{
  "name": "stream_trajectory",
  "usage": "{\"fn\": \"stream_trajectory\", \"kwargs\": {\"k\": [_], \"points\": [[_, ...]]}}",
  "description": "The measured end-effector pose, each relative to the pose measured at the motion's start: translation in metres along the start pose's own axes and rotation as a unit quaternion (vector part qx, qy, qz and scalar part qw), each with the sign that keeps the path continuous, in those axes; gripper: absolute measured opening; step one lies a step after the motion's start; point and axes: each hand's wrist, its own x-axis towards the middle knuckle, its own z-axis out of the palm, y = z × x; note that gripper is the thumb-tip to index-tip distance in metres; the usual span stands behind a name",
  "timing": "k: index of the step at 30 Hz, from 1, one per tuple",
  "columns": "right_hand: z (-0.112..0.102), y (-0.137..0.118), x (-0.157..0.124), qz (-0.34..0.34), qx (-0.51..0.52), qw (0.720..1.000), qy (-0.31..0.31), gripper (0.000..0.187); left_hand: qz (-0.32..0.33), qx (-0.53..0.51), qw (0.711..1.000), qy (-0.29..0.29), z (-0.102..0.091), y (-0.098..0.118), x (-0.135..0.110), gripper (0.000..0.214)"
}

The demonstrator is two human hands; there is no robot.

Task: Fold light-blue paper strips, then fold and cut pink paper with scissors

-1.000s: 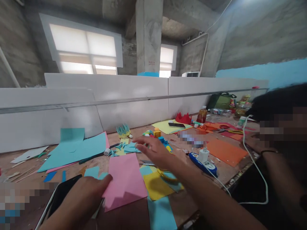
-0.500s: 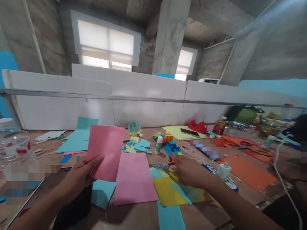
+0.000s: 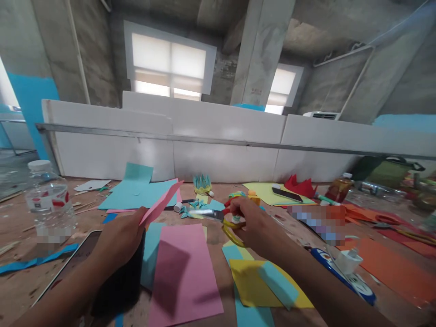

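Over the tabletop (image 3: pixel 214 243), toward the left, the left hand (image 3: pixel 124 236) has its fingers pinched on a pink sheet (image 3: pixel 161 203), raised and tilted nearly edge-on. To the right, the right hand (image 3: pixel 254 225) has its fingers curled round the scissors (image 3: pixel 218 215) at the handles, blades pointing left. Nearer, between the forearms, a second pink sheet (image 3: pixel 185 272) lies flat, yellow paper (image 3: pixel 250 286) just to its right. At the left stands a bottle (image 3: pixel 50 204).

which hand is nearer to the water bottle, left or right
Left. The left hand, gripping a raised pink sheet, is to the right of the water bottle; the right hand, holding scissors, is much farther right, beyond the left hand.
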Motion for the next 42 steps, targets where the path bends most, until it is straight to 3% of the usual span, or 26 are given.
{"fn": "stream_trajectory", "kwargs": {"k": [3,6,8,10,11,13,15,17,19,20,24,28,35,39,42], "points": [[0.002,0.010,0.005,-0.041,0.003,0.999,-0.015,0.020,-0.006,0.056,0.998,-0.023,-0.005,-0.001,0.003,0.024],[0.003,0.019,0.012,-0.012,0.004,1.000,-0.016,0.021,0.000,0.079,0.997,-0.008,-0.004,-0.005,0.007,0.022],[0.008,0.019,0.015,0.048,0.067,0.996,-0.036,0.012,-0.019,0.000,1.000,0.023,-0.002,-0.005,0.008,0.019],[0.020,0.011,0.013,0.123,0.238,0.959,-0.092,0.023,-0.090,-0.205,0.972,0.069,0.000,-0.001,0.008,0.022],[0.028,0.005,0.009,0.151,0.348,0.915,-0.137,0.036,-0.139,-0.338,0.927,0.087,0.001,0.003,0.007,0.026],[0.046,-0.012,-0.002,0.145,0.566,0.773,-0.248,0.055,-0.217,-0.575,0.783,0.095,0.002,0.013,0.005,0.033],[0.067,-0.030,-0.018,0.130,0.631,0.706,-0.295,0.074,-0.239,-0.710,0.657,0.077,0.002,0.024,0.001,0.037],[0.086,-0.044,-0.035,0.154,0.743,0.566,-0.321,0.079,-0.231,-0.767,0.596,0.060,0.001,0.034,-0.004,0.041],[0.102,-0.053,-0.051,0.189,0.788,0.489,-0.322,0.079,-0.239,-0.787,0.566,0.056,0.000,0.043,-0.008,0.043],[0.109,-0.055,-0.058,0.203,0.797,0.473,-0.317,0.079,-0.246,-0.792,0.555,0.058,0.000,0.046,-0.011,0.043],[0.127,-0.057,-0.075,0.226,0.821,0.454,-0.264,0.073,-0.259,-0.796,0.544,0.054,0.003,0.057,-0.019,0.042],[0.127,-0.056,-0.075,0.227,0.829,0.414,-0.300,0.072,-0.270,-0.796,0.539,0.042,0.009,0.057,-0.022,0.041],[0.115,-0.058,-0.068,0.232,0.826,0.403,-0.317,0.069,-0.269,-0.803,0.531,0.046,0.016,0.053,-0.020,0.038],[0.116,-0.055,-0.065,0.226,0.827,0.378,-0.349,0.068,-0.286,-0.796,0.532,0.040,0.012,0.054,-0.021,0.041],[0.118,-0.053,-0.065,0.223,0.829,0.375,-0.349,0.067,-0.295,-0.793,0.532,0.032,0.008,0.054,-0.021,0.042]]}}
